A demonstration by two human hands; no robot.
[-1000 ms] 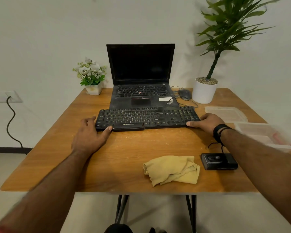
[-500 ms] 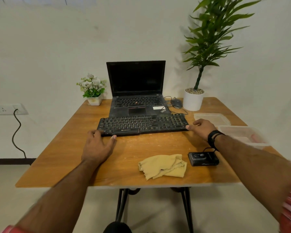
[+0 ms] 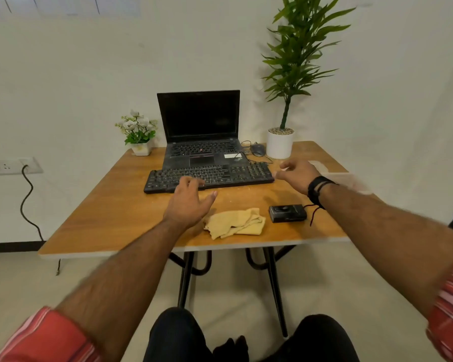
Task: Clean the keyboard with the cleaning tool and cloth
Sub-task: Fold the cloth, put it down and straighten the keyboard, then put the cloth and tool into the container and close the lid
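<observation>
Wooden tabletop (image 3: 110,212) carries everything we need, and we read it from the left. Our left hand (image 3: 187,205) hovers open and empty, fingers spread, over the near edge of the black keyboard (image 3: 209,176), whose long axis runs left to right across the table in front of the laptop (image 3: 199,134). Just to the right of that hand and nearer to us lies the crumpled yellow cloth (image 3: 236,223), so the left hand is the closer one for it. Further right sits the small black cleaning tool (image 3: 287,212), almost directly below our right hand (image 3: 297,176), which hangs loosely open and holds nothing past the keyboard's right end. Compared with a moment ago, both hands have lifted off the keyboard's ends, and our view has pulled back from the table. We judge that cleaning has not yet begun.
</observation>
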